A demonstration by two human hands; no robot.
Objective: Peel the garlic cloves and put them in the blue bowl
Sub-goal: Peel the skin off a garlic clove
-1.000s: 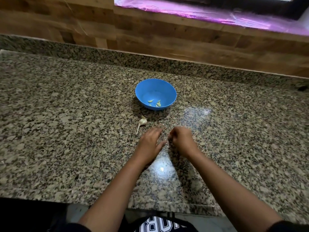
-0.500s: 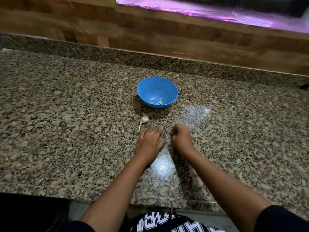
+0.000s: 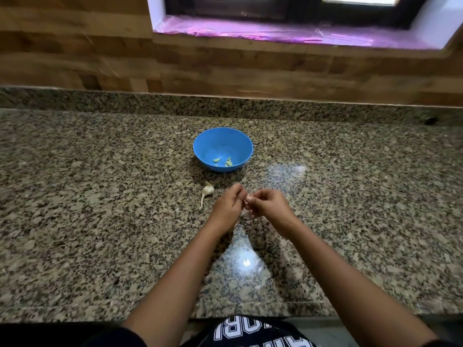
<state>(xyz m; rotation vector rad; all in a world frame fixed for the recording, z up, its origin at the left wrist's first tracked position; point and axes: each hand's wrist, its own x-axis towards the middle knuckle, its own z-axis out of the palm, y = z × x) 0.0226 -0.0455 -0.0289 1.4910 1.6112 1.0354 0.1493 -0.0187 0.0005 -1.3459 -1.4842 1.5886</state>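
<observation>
Left hand [image 3: 226,209] is hovering just above the granite countertop [image 3: 100,196], fingers curling inward and the tips pinching one end of a small pale piece. Lying just off its left side on the stone, not touching it, is a partial garlic head [image 3: 207,190] with its dry stem trailing toward me.

Between the two sets of fingertips I am holding what I take to be a single garlic clove [image 3: 248,198]. It is too small here to tell how much skin is clinging to it.

Right hand [image 3: 269,209] is meeting the left, fingers bending round and thumb and forefinger nipping the clove's other end. Both hands are closing on the same piece, nothing else in either.

Progress, as I am reading it:
- Blue bowl [image 3: 223,144] is sitting upright beyond my hands, near them and near the garlic head, clear of both.
- A few peeled cloves [image 3: 216,160] are resting on its floor at the near side, so part of the job is done.
- This clove is looking mid-peel, not yet in the bowl.
- Cloves seem to be remaining on the garlic head, so I am judging more breaking off, peeling and dropping in to be left. How many, I cannot tell.
</observation>
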